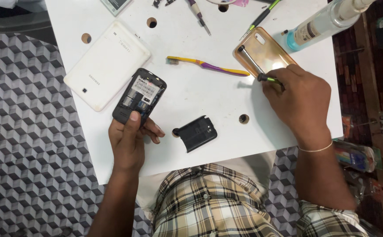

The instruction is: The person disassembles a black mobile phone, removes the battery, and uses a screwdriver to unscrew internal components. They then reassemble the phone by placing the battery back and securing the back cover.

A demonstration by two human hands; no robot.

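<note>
Phone (pixel 139 95), black, back cover off, innards and label showing; held near the table's (pixel 226 140) left edge by the left hand (pixel 130 140), thumb pressed on its lower end, fingers wrapped underneath. Black back cover (pixel 196 133) lies loose just right of that hand, close to the near edge, beside a round hole in the tabletop. Right hand (pixel 299 103) toward the right edge, fingers closed around a dark-handled screwdriver (pixel 255 66), whose shaft lies across a tan phone case (pixel 264 55). Mid-table: yellow-and-purple toothbrush (pixel 207 66), lying flat between phone and case. White tablet (pixel 107 66), face down, at the left edge, touching or just behind the phone. Far right corner: clear bottle (pixel 327 22) with blue liquid, tilted. Far edge: more small tools (pixel 200 15), partly cut off by the frame.
</note>
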